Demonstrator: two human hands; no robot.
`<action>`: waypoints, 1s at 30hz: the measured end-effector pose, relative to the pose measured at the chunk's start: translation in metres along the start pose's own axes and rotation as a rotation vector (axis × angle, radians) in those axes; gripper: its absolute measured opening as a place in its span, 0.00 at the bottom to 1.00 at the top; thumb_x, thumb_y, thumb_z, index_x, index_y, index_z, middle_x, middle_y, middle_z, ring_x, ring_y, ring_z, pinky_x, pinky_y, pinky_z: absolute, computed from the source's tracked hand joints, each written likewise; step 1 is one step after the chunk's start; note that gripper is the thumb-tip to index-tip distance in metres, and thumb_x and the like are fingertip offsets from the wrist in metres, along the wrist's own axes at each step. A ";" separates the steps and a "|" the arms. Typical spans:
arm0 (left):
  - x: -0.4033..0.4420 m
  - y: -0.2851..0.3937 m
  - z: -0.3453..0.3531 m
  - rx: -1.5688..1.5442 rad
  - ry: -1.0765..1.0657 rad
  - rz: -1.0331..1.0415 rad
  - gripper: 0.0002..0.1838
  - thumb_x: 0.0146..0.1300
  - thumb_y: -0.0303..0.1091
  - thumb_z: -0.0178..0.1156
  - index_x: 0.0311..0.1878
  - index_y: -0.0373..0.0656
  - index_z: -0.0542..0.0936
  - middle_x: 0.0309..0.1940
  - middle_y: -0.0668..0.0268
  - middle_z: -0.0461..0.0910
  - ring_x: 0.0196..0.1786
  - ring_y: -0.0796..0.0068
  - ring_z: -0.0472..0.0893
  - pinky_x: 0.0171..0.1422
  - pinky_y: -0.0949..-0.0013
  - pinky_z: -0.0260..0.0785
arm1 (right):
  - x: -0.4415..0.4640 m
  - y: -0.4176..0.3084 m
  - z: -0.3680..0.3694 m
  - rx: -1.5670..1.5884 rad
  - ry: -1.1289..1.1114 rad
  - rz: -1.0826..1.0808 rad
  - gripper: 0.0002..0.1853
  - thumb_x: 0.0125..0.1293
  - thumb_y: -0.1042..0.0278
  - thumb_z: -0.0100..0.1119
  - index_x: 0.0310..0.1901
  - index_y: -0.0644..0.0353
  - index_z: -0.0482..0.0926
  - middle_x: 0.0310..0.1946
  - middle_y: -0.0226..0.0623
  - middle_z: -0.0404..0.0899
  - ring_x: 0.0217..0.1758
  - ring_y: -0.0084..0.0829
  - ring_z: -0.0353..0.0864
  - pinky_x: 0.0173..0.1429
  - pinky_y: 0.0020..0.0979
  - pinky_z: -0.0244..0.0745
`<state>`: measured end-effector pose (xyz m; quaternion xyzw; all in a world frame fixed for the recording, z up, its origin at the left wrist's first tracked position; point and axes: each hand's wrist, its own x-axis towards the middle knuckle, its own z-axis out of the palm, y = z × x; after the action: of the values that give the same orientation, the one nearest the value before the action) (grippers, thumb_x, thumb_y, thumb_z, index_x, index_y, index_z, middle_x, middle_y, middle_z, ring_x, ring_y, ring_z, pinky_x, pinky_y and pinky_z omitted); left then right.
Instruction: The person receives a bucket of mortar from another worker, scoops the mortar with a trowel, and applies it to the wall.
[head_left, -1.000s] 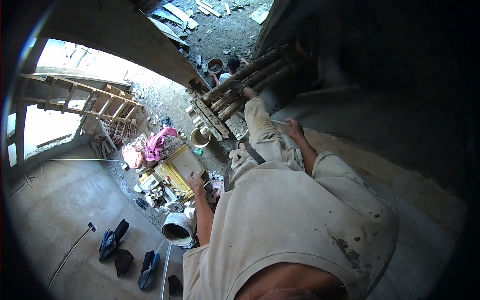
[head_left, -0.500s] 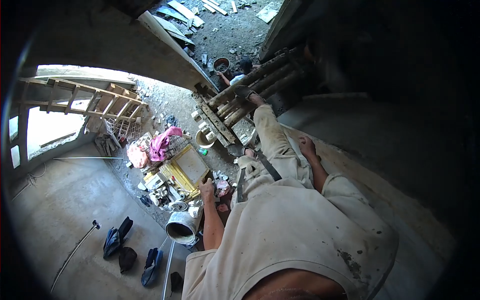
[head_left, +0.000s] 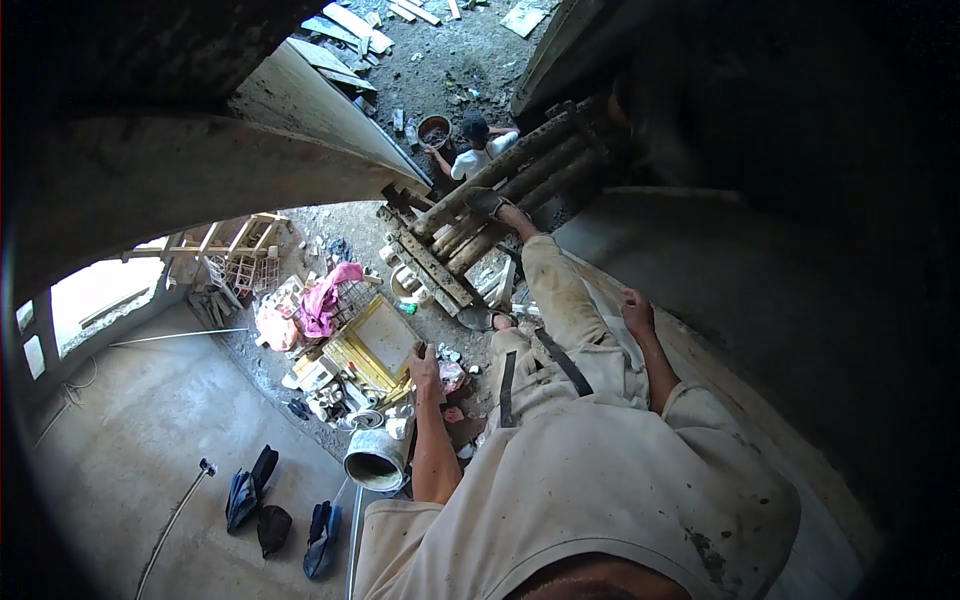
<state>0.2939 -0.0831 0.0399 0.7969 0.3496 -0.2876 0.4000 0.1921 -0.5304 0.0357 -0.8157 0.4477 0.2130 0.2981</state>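
My left hand (head_left: 425, 370) is closed, held out above the littered floor close to a yellow-framed panel (head_left: 385, 335). A small dark thing shows at its fingers, too small to name. My right hand (head_left: 637, 315) hangs beside my right leg near a pale ledge (head_left: 690, 360), fingers curled in, with no object showing. My right shoe (head_left: 487, 203) rests on round wooden poles (head_left: 530, 190), and my left shoe (head_left: 478, 318) is at the end of a wooden beam (head_left: 432, 268).
Beyond the poles, a co-worker (head_left: 480, 155) reaches to a bucket (head_left: 434, 131). A white-grey bucket (head_left: 377, 458) lies tipped, near pink cloth (head_left: 325, 300). Dark bags (head_left: 250, 490) lie on the concrete floor. A wooden ladder (head_left: 215, 238) stands by the window opening.
My view has shifted, so more of the co-worker shows beyond the poles. My right hand has lifted slightly away from the ledge. My left hand stays near the yellow-framed panel.
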 end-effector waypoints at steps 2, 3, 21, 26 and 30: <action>0.016 -0.004 0.007 0.043 -0.025 0.064 0.27 0.55 0.43 0.56 0.56 0.39 0.69 0.54 0.46 0.68 0.59 0.55 0.67 0.60 0.62 0.59 | 0.002 -0.001 -0.001 0.019 -0.011 0.007 0.20 0.50 0.75 0.52 0.48 0.55 0.73 0.43 0.38 0.76 0.45 0.33 0.76 0.49 0.31 0.70; 0.017 -0.002 0.009 0.044 -0.024 0.062 0.27 0.55 0.43 0.56 0.56 0.39 0.69 0.54 0.46 0.68 0.59 0.55 0.67 0.60 0.62 0.59 | 0.002 -0.001 0.000 0.045 0.001 -0.022 0.20 0.50 0.74 0.51 0.48 0.53 0.74 0.42 0.39 0.77 0.45 0.34 0.77 0.49 0.34 0.70; 0.042 -0.014 -0.010 0.050 0.012 0.125 0.27 0.56 0.40 0.54 0.56 0.32 0.67 0.51 0.47 0.71 0.54 0.55 0.71 0.60 0.65 0.59 | -0.001 -0.014 0.007 0.037 -0.004 -0.054 0.20 0.50 0.74 0.51 0.48 0.58 0.73 0.41 0.40 0.77 0.44 0.33 0.77 0.49 0.31 0.70; 0.040 -0.006 -0.015 0.052 0.025 0.078 0.27 0.56 0.40 0.54 0.55 0.32 0.67 0.52 0.46 0.70 0.56 0.55 0.69 0.61 0.64 0.57 | -0.003 -0.017 0.006 0.049 0.006 -0.047 0.20 0.50 0.74 0.51 0.49 0.57 0.73 0.40 0.39 0.77 0.44 0.32 0.77 0.49 0.31 0.70; 0.045 -0.009 -0.013 0.005 -0.014 0.005 0.27 0.56 0.40 0.56 0.58 0.38 0.67 0.58 0.46 0.64 0.62 0.54 0.63 0.64 0.62 0.55 | 0.000 -0.019 0.006 0.043 -0.001 -0.064 0.21 0.49 0.75 0.52 0.49 0.56 0.74 0.40 0.41 0.77 0.44 0.34 0.77 0.49 0.32 0.71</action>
<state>0.3162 -0.0536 0.0097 0.7968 0.3439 -0.2933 0.4010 0.2084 -0.5187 0.0370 -0.8229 0.4258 0.1939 0.3224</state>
